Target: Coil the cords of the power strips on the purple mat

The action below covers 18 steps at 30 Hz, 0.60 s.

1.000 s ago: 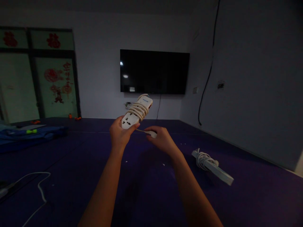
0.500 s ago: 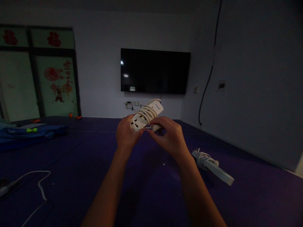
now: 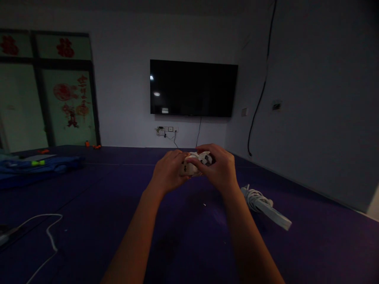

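A white power strip [image 3: 188,168] with its cord wound around it is held between my hands, above the purple floor in the middle of the view. My left hand [image 3: 169,169] is closed around the strip's left end, where dark socket holes show. At the right side of the bundle, my right hand [image 3: 218,167] has its thumb and fingers closed about the white plug [image 3: 206,159]. Most of the cord windings are hidden behind the fingers.
To the right on the purple floor [image 3: 189,236] lies another cord-wrapped white power strip [image 3: 274,215]. A white cable [image 3: 51,236] curves at lower left, and blue cloth [image 3: 44,167] lies farther back. A television [image 3: 194,88] hangs on the far wall.
The power strip has been lowered and turned, so its socket face and printed end no longer face me. Both hands moved down with it, and the left hand shifted right.
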{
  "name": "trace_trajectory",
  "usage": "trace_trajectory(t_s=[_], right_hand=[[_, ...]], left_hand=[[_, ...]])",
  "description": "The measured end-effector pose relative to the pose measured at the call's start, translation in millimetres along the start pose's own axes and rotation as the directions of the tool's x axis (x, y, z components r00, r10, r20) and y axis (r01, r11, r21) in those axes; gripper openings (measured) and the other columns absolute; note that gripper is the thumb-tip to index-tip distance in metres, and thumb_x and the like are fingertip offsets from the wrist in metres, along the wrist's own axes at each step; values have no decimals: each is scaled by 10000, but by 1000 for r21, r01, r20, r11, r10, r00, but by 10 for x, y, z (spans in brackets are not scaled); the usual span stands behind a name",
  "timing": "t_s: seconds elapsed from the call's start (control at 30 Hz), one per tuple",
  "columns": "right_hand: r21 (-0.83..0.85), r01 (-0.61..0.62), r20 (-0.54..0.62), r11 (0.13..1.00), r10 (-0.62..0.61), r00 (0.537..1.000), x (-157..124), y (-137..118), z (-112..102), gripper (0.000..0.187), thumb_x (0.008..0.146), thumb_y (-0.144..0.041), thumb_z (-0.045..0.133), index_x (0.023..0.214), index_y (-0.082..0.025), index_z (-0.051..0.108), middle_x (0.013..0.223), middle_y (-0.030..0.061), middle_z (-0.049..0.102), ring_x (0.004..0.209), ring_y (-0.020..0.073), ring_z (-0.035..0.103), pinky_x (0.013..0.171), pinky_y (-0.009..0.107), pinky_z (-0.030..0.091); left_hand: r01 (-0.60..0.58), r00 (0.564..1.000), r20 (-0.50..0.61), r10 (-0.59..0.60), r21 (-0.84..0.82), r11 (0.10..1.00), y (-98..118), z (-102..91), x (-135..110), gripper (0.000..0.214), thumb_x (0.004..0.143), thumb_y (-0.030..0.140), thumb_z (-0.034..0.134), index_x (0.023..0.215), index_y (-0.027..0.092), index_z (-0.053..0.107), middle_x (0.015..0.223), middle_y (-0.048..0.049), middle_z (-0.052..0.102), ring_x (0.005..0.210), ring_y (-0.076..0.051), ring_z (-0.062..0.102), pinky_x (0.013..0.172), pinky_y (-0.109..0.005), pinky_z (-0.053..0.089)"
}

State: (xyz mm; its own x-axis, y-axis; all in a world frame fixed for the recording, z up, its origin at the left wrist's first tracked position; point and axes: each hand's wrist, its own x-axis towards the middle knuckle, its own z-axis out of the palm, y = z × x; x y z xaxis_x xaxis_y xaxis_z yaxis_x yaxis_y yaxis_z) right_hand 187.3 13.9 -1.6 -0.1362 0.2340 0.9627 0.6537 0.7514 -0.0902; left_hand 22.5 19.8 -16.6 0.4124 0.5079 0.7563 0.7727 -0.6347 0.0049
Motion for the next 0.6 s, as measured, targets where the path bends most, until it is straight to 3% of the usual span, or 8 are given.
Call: trace_trajectory(t_s=[0.1, 0.2, 0.27, 0.33, 0.43, 0.6], right_hand=[[-53, -12, 67, 999, 16, 998, -1, 72, -50, 280, 725, -399, 670, 910, -191, 648, 859, 62, 673, 790, 202, 608, 714, 330, 457], [-24, -10, 220, 1000, 15, 975, -12, 151, -127, 374, 699, -397, 689, 1012, -197, 644, 973, 72, 674, 923, 234, 600, 808, 377, 450], [58, -84, 379, 995, 56, 924, -36, 202, -190, 445, 673, -381, 711, 1075, -210, 628, 1009, 64, 675, 923, 225, 614, 806, 370, 466], [129, -192, 543, 973, 93, 835, -72, 250, -254, 528, 623, -358, 750, 1117, -229, 613, 1010, 47, 681, 873, 207, 634, 757, 340, 495], [178, -274, 690, 945, 79, 720, -126, 330, -310, 601, 569, -291, 784, 1141, -254, 603, 1011, 30, 684, 845, 196, 642, 716, 312, 515], [140, -342, 742, 929, 131, 658, -193, 528, -222, 602, 535, -154, 772, 1113, -235, 626, 1041, 42, 679, 922, 212, 630, 813, 350, 502]], left_hand=[[-27, 999, 18, 27, 47, 999, 68, 8, 10, 460, 706, 262, 640, 1140, 202, 500, 1076, -80, 581, 1016, -252, 520, 838, -384, 444], [-85, 995, 57, 80, 86, 993, 143, 8, 16, 414, 740, 250, 604, 1138, 185, 509, 1060, -91, 577, 984, -254, 522, 792, -379, 457], [-107, 991, 93, 97, 110, 988, 178, 26, 23, 387, 745, 242, 595, 1118, 166, 521, 1033, -96, 577, 963, -256, 523, 752, -366, 466], [-125, 986, 130, 109, 122, 985, 197, 69, 30, 312, 750, 238, 582, 1050, 156, 551, 986, -93, 582, 926, -251, 527, 706, -348, 468], [-163, 972, 187, 143, 94, 982, 200, 177, 35, 208, 755, 240, 565, 946, 157, 577, 938, -84, 590, 870, -237, 531, 664, -330, 463], [-166, 961, 233, 147, 67, 984, 183, 397, 15, 210, 742, 294, 594, 900, 158, 574, 903, -81, 593, 857, -237, 538, 684, -340, 468]])
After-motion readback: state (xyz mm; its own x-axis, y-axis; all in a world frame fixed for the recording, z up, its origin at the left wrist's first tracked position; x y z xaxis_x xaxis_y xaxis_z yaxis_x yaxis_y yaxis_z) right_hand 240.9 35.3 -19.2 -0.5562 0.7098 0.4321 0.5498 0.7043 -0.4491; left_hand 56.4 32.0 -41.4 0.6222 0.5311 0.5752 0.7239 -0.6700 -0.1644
